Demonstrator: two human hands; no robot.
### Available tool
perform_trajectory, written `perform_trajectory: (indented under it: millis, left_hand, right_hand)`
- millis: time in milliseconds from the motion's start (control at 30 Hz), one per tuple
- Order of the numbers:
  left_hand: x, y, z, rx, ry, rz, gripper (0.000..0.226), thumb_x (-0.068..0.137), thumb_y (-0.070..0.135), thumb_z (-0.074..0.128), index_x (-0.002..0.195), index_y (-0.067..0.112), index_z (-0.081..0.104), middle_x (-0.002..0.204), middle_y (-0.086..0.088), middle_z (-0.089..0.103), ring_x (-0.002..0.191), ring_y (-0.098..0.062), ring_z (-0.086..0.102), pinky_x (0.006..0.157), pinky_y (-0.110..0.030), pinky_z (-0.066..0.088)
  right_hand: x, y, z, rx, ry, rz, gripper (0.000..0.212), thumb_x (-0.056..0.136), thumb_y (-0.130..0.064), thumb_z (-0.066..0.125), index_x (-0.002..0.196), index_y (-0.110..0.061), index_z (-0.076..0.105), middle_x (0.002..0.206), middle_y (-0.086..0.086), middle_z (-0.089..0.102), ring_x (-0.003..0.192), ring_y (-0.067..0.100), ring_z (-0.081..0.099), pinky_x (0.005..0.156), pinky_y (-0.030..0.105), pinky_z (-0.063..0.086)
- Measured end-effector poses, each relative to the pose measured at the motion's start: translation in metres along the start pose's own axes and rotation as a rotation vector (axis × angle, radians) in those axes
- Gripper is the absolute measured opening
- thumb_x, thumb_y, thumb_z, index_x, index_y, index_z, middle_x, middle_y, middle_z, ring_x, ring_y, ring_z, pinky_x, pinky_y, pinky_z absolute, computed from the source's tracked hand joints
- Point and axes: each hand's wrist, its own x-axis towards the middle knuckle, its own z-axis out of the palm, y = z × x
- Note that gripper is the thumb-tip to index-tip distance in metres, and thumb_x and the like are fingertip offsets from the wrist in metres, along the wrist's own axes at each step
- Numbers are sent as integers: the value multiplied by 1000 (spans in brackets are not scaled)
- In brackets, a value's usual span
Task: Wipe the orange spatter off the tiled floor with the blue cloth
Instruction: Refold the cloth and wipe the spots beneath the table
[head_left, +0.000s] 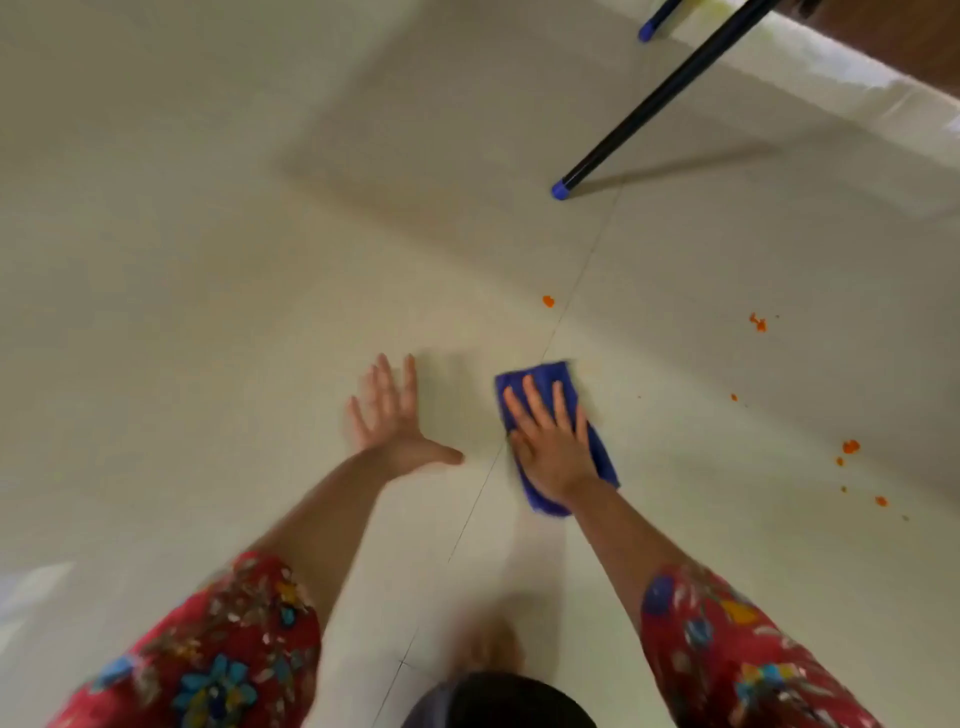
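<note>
My left hand (396, 418) spreads open, fingers straight, low over the tiled floor (208, 312); my right hand (550, 441) presses flat on the blue cloth (543, 375) beside it. Orange spatter (758, 322) dots tiles farther right, clear of the cloth. Beyond stands a black leg (649, 104), blue-capped

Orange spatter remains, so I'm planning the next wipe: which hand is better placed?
Right, probably. The right hand presses the blue cloth, and the orange spatter lies on that side; the left hand is spread over the tiled floor, empty.
</note>
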Motion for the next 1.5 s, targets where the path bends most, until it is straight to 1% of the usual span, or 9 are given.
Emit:
perform_trajectory:
  millis: [100,267,367,567,733,833,1033,1300,1500]
  left_hand:
    - [-7,7,30,112,-36,24,156,46,63,82,142,28,-36,141,-1,-51,133,-20,-43,114,-49,-15]
    - [-8,1,31,142,-62,29,159,45,61,83,136,29,-43,135,0,-58,130,-21,-47,110,-47,-20]
    - [-5,3,31,134,-64,18,159,45,61,82,135,30,-44,133,1,-60,130,-20,-46,111,-47,-18]
    - [-4,5,32,134,-67,4,160,43,60,84,135,31,-44,129,4,-62,131,-20,-46,111,-46,-19]
    - [-5,5,35,105,-43,-4,161,40,60,85,137,34,-41,137,5,-56,133,-18,-44,112,-46,-18]
    - [-2,6,35,98,-45,-7,161,41,59,86,138,34,-40,140,4,-54,134,-18,-43,112,-46,-17]
    - [-4,5,35,93,-46,-7,162,39,60,85,137,35,-41,140,5,-53,133,-17,-44,112,-47,-17]
    - [1,6,35,92,-51,-12,161,40,60,85,137,35,-41,139,4,-54,130,-17,-47,112,-47,-17]
    - [0,5,35,93,-64,-17,161,40,61,84,136,36,-42,139,5,-55,132,-19,-46,112,-47,-17]
  right_hand:
    - [-58,11,26,-12,-27,-76,56,91,-53,-1,143,-49,-22,153,-19,-28,141,14,-34,118,48,-10]
    - [-48,56,20,43,92,304,59,90,-58,-5,146,-46,-20,156,-17,-25,148,23,-18,118,53,-4]
    - [1,43,3,119,101,378,58,98,-55,9,149,-41,-14,159,-14,-20,148,27,-16,117,56,-5]
    - [-52,24,35,6,137,-48,55,100,-47,20,152,-43,3,162,-14,-1,150,22,-7,118,53,3]
    - [-44,81,26,89,297,503,56,98,-48,17,153,-39,12,163,-9,9,150,26,4,117,57,9]
    - [15,72,2,197,299,636,55,101,-44,21,153,-39,5,163,-10,-1,150,27,-4,118,56,0]
    - [-23,45,21,-7,254,83,53,100,-40,24,153,-34,21,161,-9,17,150,23,10,119,51,13]
    - [90,98,-44,159,342,503,53,101,-37,25,153,-33,21,163,-6,13,150,28,9,120,50,7]
    - [178,56,-81,119,270,332,56,101,-36,29,154,-34,12,163,-8,4,150,26,2,120,49,2]
